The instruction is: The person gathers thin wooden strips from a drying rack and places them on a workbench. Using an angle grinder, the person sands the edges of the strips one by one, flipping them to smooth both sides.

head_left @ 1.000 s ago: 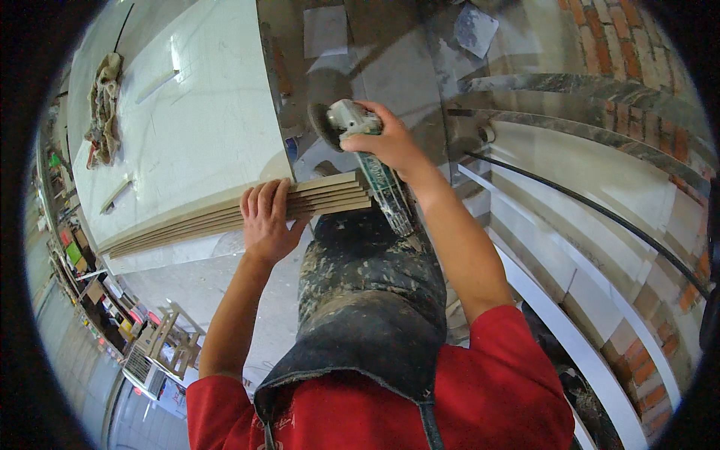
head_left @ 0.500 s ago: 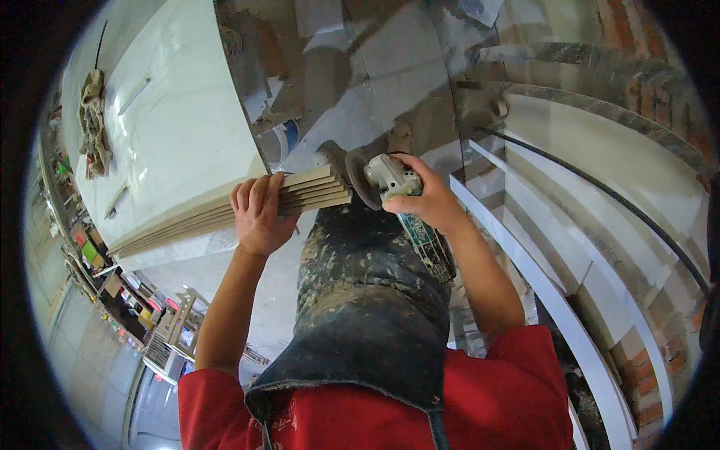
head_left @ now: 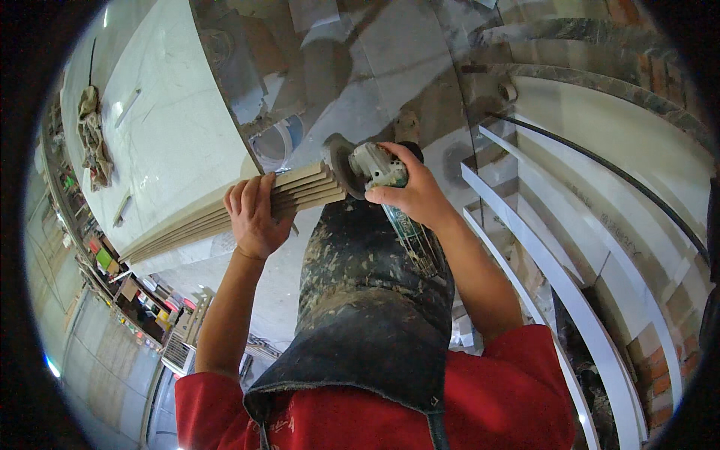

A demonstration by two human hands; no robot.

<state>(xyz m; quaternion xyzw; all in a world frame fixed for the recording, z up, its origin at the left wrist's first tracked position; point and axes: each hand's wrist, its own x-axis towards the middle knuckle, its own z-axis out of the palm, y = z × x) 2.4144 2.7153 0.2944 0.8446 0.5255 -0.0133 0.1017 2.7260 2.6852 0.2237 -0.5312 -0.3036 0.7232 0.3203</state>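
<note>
My left hand (head_left: 256, 217) is closed around a stack of several long, thin beige strips (head_left: 306, 184), gripping it near the right end. The strips run back to the lower left along the edge of a white slab table (head_left: 169, 112). In my right hand (head_left: 409, 187) is an angle grinder (head_left: 380, 166), held by its pale metal head, with the green and dark body hanging down toward my apron. Its round disc (head_left: 346, 169) is at the cut ends of the strips, touching or very close. My fingertips behind the grinder head are partly hidden.
A crumpled cloth (head_left: 93, 139) and small strips lie on the slab. Beyond the table stands a whitish bucket (head_left: 274, 144). Long white panels (head_left: 555, 285) lean at the right, beside a dark hose-like line (head_left: 607, 180). Shelves with clutter (head_left: 142, 304) stand at the lower left.
The grinder has moved left, bringing its disc to the ends of the strips; a gap showed there before. My left hand keeps its hold. The whole view has shifted slightly.
</note>
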